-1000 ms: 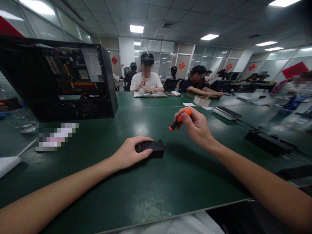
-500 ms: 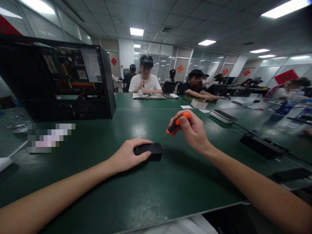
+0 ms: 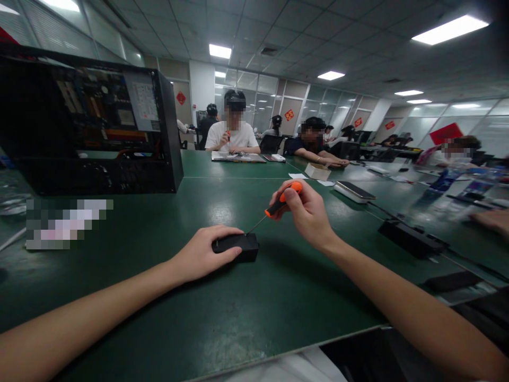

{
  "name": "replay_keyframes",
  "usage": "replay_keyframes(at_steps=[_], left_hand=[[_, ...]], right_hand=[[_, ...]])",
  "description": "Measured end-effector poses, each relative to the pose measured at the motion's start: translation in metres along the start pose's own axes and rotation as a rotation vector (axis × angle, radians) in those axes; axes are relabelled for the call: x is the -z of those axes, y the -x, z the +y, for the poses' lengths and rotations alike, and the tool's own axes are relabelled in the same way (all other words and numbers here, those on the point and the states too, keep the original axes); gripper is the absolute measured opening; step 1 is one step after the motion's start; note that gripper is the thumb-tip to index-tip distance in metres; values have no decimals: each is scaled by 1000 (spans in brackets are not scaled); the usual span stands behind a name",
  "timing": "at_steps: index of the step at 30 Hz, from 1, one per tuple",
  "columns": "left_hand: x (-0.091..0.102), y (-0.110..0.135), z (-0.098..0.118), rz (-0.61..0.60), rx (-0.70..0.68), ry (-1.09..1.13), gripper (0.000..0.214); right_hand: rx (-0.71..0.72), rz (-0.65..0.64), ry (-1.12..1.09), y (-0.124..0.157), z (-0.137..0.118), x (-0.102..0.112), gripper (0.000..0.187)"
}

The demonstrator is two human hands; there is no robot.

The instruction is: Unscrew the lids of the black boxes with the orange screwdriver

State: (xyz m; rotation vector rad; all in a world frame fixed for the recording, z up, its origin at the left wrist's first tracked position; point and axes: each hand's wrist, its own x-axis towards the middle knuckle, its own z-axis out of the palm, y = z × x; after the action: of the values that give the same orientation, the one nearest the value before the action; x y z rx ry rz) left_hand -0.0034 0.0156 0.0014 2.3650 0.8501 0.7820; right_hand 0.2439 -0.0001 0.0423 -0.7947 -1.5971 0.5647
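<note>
On the green table lies a small black rectangular box (image 3: 247, 248), perhaps a power adapter; its exact kind I cannot tell. My left hand (image 3: 207, 251) grips it from the left, thumb along the near side and fingers along the far edge. In my right hand (image 3: 304, 209) is an orange and black screwdriver (image 3: 274, 208), its handle wrapped by the fingers. The thin shaft slants down to the left, and its tip meets the far top edge of the black box, close to my left fingertips. The exact contact spot is too small to make out.
An open computer case (image 3: 167, 132) stands at the back left. On the right are a white-edged device (image 3: 353, 192), a black power block (image 3: 411, 237) with cables and a small cardboard box (image 3: 317, 171). Across the table (image 3: 191, 329) a person in white (image 3: 234, 135) sits holding a screwdriver.
The whole view has shifted slightly, so things appear a little further left. My hands keep the same hold on the black box and the screwdriver, whose tip stays at the box's edge.
</note>
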Motion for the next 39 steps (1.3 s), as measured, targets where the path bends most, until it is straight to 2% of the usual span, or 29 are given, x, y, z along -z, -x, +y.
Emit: replay_keyframes(at_steps=[27, 33, 36, 39], left_hand=[[-1, 0, -4, -14, -17, 4, 35], [-1, -1, -3, 0, -23, -17, 36], [-1, -2, -2, 1, -28, -24, 37], [0, -2, -1, -6, -22, -30, 35]], right_hand=[[59, -33, 42, 3, -3, 0, 29], [68, -82, 133, -4, -4, 4, 30], [109, -156, 373, -21, -18, 8, 29], [85, -368, 574, -45, -42, 9, 26]])
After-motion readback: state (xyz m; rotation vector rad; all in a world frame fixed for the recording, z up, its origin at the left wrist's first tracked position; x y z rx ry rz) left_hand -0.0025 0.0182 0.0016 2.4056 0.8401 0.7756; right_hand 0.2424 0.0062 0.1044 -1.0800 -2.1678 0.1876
